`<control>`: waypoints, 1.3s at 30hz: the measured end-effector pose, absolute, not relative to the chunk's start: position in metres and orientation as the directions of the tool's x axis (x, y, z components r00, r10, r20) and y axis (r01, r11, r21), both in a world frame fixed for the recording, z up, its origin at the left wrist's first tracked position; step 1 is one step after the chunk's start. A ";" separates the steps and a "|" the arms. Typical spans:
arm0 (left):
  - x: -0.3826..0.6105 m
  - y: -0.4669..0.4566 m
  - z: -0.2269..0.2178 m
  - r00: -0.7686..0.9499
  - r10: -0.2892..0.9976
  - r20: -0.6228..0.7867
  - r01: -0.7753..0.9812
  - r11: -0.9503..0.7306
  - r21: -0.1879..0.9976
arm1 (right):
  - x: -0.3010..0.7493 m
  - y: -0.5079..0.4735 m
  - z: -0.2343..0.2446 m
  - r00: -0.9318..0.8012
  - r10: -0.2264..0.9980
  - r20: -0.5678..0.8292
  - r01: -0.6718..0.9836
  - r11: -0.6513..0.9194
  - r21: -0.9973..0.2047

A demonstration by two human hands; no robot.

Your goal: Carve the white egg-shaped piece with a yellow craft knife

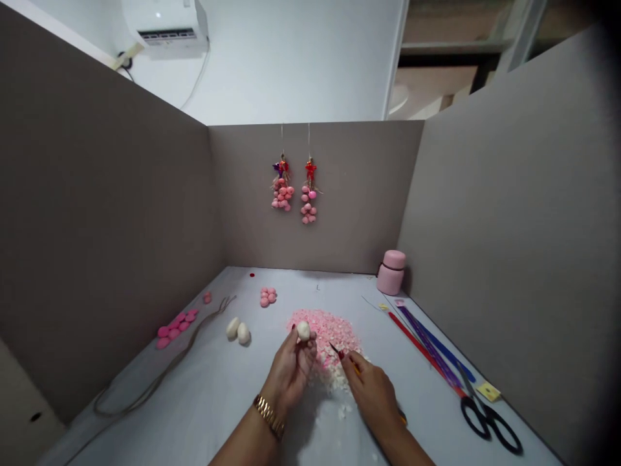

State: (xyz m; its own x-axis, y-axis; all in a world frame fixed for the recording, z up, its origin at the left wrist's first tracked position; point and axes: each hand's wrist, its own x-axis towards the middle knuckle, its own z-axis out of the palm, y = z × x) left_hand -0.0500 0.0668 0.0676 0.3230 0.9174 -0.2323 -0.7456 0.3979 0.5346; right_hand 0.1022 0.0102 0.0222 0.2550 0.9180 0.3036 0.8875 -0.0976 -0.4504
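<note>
My left hand (295, 362), a gold watch on its wrist, pinches a small white ball (303, 331) between thumb and fingers. In my right hand (371, 391) is a craft knife (358, 369) with an orange-yellow handle. Its dark blade points up and left, a short gap away from the ball. Beneath both hands spreads a heap of pink and white shavings (334, 330). Two white egg-shaped pieces (238, 331) lie to the left of my left hand.
Pink balls (268, 296) sit farther back, with brighter pink ones (177, 328) by a twine (169, 369) at left. On the right lie black-handled scissors (490, 421) and coloured ribbons (427, 343). A pink flask (391, 273) stands in the corner; ball ornaments (282, 188) hang behind.
</note>
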 end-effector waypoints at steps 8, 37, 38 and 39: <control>-0.002 0.097 0.140 0.318 0.942 -0.108 -0.809 0.329 0.487 | 0.104 0.012 0.021 0.298 0.899 0.322 0.861 -0.107 -0.497; -0.083 0.056 0.029 0.571 0.782 -0.252 -0.390 0.528 0.754 | 0.091 -0.013 0.031 -0.041 0.922 0.386 0.764 0.278 -0.582; -0.084 0.056 0.029 0.570 0.781 -0.256 -0.380 0.527 0.760 | 0.090 -0.014 0.032 -0.059 0.919 0.390 0.757 0.296 -0.583; -0.085 0.056 0.029 0.568 0.780 -0.263 -0.369 0.527 0.766 | 0.089 -0.014 0.034 -0.073 0.915 0.397 0.751 0.312 -0.582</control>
